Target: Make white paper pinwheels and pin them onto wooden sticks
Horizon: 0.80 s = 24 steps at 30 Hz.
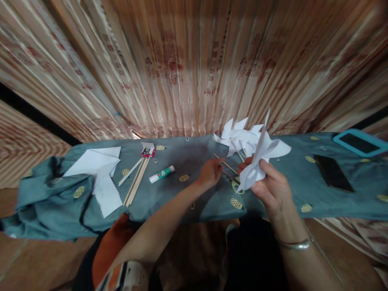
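Note:
A white paper pinwheel (262,155) is gripped in my right hand (273,188), its folded blades covering part of the fingers. My left hand (210,173) is closed, with its fingertips pinched at a thin wooden stick (229,166) that runs toward the pinwheel. Where that stick meets the pinwheel is hidden by the blades and my right hand. More white pinwheels (235,135) lie just behind, at the far edge of the cloth, their sticks partly covered.
A patterned green cloth (197,202) covers the narrow table. Left of my hands lie a glue stick (162,174), a small open box of metal pins (148,150), several wooden sticks (136,182) and white paper sheets (97,165). At right are a phone (333,173) and a blue-framed tablet (360,142).

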{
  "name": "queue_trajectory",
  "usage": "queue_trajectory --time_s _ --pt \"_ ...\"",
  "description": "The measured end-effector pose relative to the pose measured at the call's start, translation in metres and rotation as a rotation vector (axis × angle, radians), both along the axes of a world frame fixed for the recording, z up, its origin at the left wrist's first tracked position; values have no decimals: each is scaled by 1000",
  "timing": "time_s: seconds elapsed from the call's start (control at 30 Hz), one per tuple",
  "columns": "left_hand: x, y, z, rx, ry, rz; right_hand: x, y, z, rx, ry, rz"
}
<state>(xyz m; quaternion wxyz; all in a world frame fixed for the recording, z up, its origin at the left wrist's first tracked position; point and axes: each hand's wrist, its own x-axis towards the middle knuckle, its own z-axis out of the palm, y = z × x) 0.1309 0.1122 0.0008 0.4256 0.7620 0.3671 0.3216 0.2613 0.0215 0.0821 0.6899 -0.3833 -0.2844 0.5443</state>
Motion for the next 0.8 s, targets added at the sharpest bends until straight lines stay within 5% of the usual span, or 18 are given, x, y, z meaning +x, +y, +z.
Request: queue_trajectory --time_s 0.13,0.4,0.57,0.8 --pt "27 4 -8 180 269 -92 9 -10 -3 -52 25 -31" --pt "43 23 -6 335 643 -293 14 -16 1 -111 114 -46" --pt "50 28 -1 343 685 -301 6 -15 5 -135 84 -59" --pt "30 34 11 301 507 -134 8 -15 2 -117 8 -28"
